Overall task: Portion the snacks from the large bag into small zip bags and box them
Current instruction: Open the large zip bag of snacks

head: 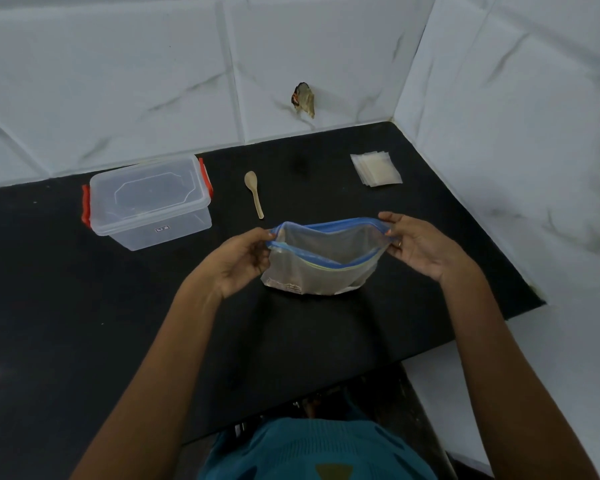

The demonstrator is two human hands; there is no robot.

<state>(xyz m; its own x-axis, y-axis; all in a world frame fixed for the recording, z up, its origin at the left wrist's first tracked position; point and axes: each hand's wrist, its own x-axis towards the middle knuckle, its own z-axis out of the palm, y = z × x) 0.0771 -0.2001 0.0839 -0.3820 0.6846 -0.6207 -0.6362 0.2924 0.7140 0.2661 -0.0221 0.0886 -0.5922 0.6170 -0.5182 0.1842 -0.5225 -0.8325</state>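
A large clear zip bag (321, 261) with a blue zipper strip stands on the black counter (84, 323), its mouth spread wide. My left hand (239, 261) pinches the left end of the zipper strip. My right hand (416, 247) pinches the right end. What lies inside the bag is hard to make out. A stack of small clear zip bags (376, 168) lies at the back right. A wooden spoon (254, 192) lies behind the large bag. A clear plastic box (149, 202) with a shut lid and red clips stands at the left.
White marbled walls close in the counter at the back and right. A torn hole (303, 98) shows in the back wall. The counter's front edge runs diagonally near my body, and its right end stops near the right wall.
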